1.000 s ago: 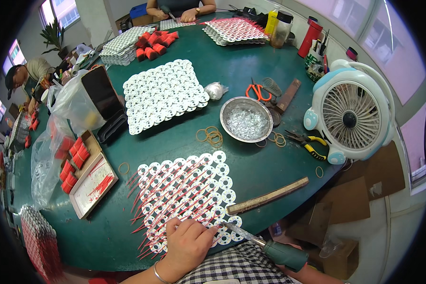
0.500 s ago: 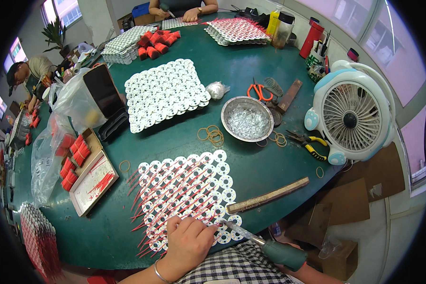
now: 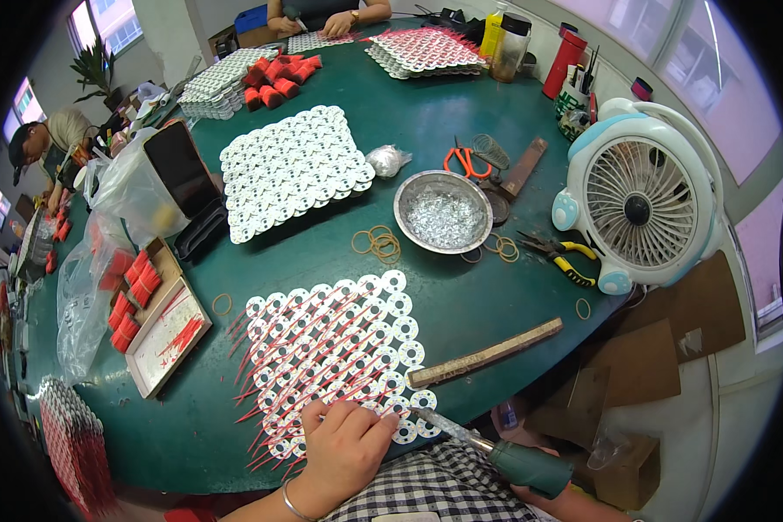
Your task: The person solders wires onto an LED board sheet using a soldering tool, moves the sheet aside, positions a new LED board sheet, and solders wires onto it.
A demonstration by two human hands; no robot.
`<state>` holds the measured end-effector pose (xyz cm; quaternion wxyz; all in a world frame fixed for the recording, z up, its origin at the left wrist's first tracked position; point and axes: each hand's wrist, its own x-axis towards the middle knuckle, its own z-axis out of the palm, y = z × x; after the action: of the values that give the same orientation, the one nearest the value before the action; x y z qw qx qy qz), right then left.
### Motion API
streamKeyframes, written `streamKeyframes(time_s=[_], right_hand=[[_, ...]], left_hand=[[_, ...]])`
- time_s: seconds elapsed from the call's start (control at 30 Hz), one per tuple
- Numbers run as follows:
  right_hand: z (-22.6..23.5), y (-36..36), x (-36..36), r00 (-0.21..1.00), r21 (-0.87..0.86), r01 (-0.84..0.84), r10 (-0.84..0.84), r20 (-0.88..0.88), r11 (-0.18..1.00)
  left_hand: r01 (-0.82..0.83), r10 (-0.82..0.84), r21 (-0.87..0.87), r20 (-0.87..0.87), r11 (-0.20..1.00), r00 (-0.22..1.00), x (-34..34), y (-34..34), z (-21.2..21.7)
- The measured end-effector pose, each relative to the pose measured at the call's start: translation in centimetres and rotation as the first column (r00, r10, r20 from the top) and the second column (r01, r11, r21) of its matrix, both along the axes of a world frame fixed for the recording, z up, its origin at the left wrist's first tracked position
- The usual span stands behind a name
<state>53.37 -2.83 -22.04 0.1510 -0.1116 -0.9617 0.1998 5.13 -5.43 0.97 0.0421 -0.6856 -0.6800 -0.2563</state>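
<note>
A panel of white ring-shaped circuit boards (image 3: pixel 403 328) lies near the table's front edge, with thin red wires (image 3: pixel 297 358) laid slantwise over most of its rows. My left hand (image 3: pixel 346 444) rests on its near rows, thumb and forefinger pinched on what looks like a red wire; the fingertips partly hide it. In my right hand (image 3: pixel 531 494) is a soldering iron (image 3: pixel 529 467) with a green handle. Its tip points left, at the rings just right of my left fingertips. Most of the right hand is hidden behind the handle.
A wooden strip (image 3: pixel 485 351) touches the panel's right side. Beyond are a metal bowl (image 3: pixel 400 209) of silvery bits, pliers (image 3: pixel 574 261), a fan (image 3: pixel 639 209) and another white panel stack (image 3: pixel 296 174). A tray (image 3: pixel 170 335) with red wires stands left. Two co-workers sit farther off.
The soldering iron's tip has shifted slightly right, away from my left fingertips. My left hand keeps its pinch on the panel. The whole view has moved a little.
</note>
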Motion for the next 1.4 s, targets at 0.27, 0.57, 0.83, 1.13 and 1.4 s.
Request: streamKeyframes(time_s=[0.27,0.57,0.83,1.13,1.4], right_hand=[[19.3,4.3,-17.8,0.945,-0.412,0.31,-0.324,0.038,0.857],[21.3,3.8,-17.6,0.926,-0.71,0.301,-0.373,0.059,0.636],[22.3,3.2,-17.1,0.908,-0.896,0.256,-0.409,0.094,0.363],[19.8,3.2,-16.5,0.945,-0.722,0.193,-0.324,-0.045,0.665],[16.6,2.4,-11.9,0.979,-0.845,0.196,-0.151,0.137,0.498]], left_hand=[[-0.025,0.024,0.014,0.024,1.0,0.999,0.0,-0.3,-0.6],[-0.017,0.017,0.0,0.017,1.0,1.0,-0.1,-0.3,-0.7],[-0.018,0.018,0.003,0.019,1.0,1.0,0.2,-0.5,-0.7],[0.064,-0.064,0.014,0.027,0.998,0.998,0.7,-1.9,-0.4],[0.069,-0.069,-0.007,0.032,0.998,0.997,0.8,-2.2,-0.9]])
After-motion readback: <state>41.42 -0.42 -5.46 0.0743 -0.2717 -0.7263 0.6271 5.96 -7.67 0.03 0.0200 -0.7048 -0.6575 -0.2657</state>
